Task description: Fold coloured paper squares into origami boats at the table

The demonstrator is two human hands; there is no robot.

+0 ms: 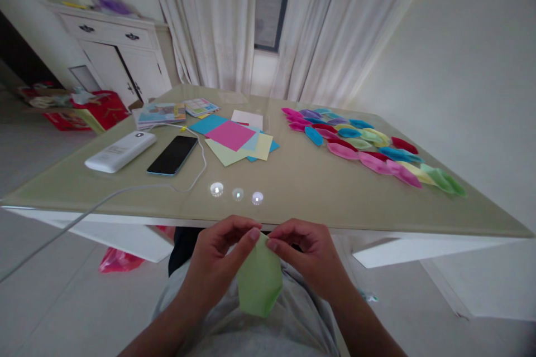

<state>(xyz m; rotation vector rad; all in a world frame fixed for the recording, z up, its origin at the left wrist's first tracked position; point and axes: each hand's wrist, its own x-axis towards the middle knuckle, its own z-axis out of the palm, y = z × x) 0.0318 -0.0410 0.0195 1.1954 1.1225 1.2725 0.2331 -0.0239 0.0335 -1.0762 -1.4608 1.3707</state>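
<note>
1. L hand [213, 259] & R hand [312, 256] both hold 1 green paper [259, 284], already folded to a many-sided shape. It hangs in the air over the lap, just below the near edge of the surface [314, 195], not touching it.
2. Fingers [253, 234] of both hands are closed in a pinch on the paper's top corner, tips nearly meeting. Probably b/c a small crease there needs 2 opposing grips. The rest of the paper hangs free.
3. Folded paper pieces [368, 148] lie in rows far R on the surface, overlapping. They look parked as finished work, clear of the hands. Approx 2 dozen in pink, blue, green, yellow, red, purple. Overlap blocks an exact count.
4. Flat sheets [237, 139] are fanned mid-surface, w/ each colour showing, likely so one can be picked easily. At least 6.
5. L side: 1 phone [172, 155] face up, 1 white power bank [120, 150] & 1 cable [125, 192] looping off the near edge, all away from the papers.
6. Booklets [167, 113] sit behind them, a few, number unclear.
7. Under the surface is 1 pink bag [119, 261] on the floor.
</note>
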